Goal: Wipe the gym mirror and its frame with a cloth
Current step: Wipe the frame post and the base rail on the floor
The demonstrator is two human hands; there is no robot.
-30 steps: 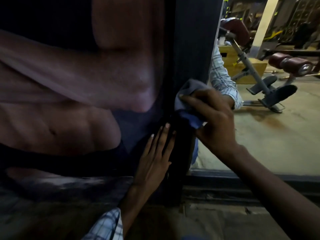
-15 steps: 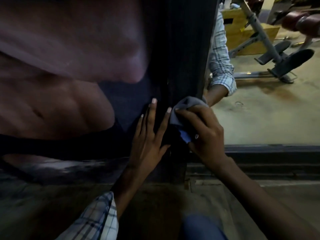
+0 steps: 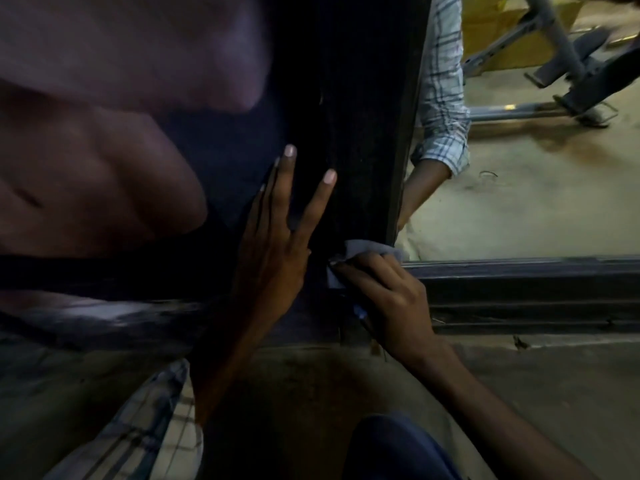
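A dark ribbed vertical frame post (image 3: 360,116) separates a printed wall poster on the left from the mirror (image 3: 526,202) on the right. My right hand (image 3: 388,299) grips a bluish-grey cloth (image 3: 367,251) and presses it against the foot of the post, beside the mirror's dark bottom frame (image 3: 526,278). My left hand (image 3: 277,230) rests flat on the surface left of the post, fingers straight and spread. The mirror reflects my plaid-sleeved arm.
The poster (image 3: 114,140) of a bare torso fills the left. The mirror reflects a gym bench frame (image 3: 568,67) and a yellow box (image 3: 502,32). Concrete floor (image 3: 540,382) lies below the frame. My blue-trousered knee (image 3: 398,448) is at the bottom.
My right hand has slid the cloth down the post, from mid-height to its foot by the bottom frame. My left hand stayed flat beside the post. The view tilted downward.
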